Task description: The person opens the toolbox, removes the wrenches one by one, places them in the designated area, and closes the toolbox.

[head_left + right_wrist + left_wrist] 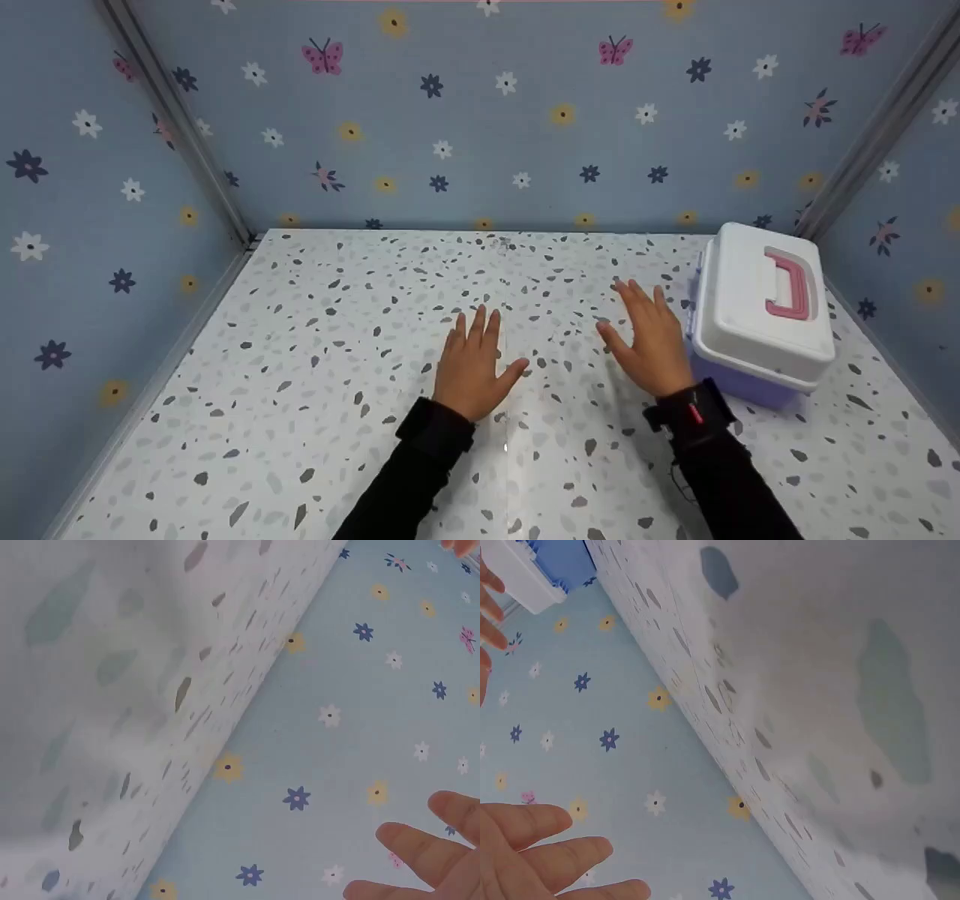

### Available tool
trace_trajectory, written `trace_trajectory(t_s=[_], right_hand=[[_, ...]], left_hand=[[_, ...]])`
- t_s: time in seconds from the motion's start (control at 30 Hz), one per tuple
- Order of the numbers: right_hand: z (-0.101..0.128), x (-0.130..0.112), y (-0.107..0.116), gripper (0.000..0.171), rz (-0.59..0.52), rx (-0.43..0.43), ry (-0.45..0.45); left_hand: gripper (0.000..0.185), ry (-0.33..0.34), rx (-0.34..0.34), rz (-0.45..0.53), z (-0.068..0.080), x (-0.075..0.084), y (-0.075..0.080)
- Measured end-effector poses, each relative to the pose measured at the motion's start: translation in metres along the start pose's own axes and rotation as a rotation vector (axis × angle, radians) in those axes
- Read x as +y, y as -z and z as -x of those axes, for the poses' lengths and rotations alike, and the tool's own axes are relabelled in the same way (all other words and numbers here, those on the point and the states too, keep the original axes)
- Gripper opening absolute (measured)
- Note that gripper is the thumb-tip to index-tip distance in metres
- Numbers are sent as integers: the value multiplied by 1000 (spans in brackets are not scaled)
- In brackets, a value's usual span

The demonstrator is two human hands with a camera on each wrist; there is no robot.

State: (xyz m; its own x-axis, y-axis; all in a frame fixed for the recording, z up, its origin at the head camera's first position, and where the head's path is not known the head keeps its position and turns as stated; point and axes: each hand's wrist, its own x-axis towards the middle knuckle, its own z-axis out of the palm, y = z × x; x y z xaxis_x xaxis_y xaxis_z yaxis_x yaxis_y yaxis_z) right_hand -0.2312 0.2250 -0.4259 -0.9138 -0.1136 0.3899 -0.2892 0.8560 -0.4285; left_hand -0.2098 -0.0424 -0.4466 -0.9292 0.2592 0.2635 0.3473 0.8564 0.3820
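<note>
On the table (315, 420), both hands lie flat, fingers spread, no grip on anything: left hand (471, 366) mid-table, right hand (651, 341) just beside the box (757, 315). Risk: a sideways nudge could shove that box toward the wall.

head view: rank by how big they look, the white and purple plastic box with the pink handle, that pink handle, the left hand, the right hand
1. White and purple plastic box.
2. Left hand and right hand: alike, unranked.
3. Pink handle.
</note>
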Motion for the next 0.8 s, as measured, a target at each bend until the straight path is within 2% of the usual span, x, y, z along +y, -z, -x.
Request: trace_trajectory(t_s=[0.1, 0.27, 0.5, 0.6, 0.8], right_hand=[[1, 10, 14, 65, -13, 83, 23], [10, 30, 40, 61, 2, 190, 40], [24, 61, 78, 57, 33, 284, -2], [28, 78, 90, 54, 30, 304, -57], [36, 104, 109, 57, 0, 233, -293]], left_hand=[[79, -38, -1, 68, -5, 8, -5], [79, -61, -88, 250, -16, 27, -12], [67, -156, -180, 537, -28, 58, -29], [64, -157, -231, 631, -33, 74, -38], [68, -99, -315, 726, -41, 104, -53]])
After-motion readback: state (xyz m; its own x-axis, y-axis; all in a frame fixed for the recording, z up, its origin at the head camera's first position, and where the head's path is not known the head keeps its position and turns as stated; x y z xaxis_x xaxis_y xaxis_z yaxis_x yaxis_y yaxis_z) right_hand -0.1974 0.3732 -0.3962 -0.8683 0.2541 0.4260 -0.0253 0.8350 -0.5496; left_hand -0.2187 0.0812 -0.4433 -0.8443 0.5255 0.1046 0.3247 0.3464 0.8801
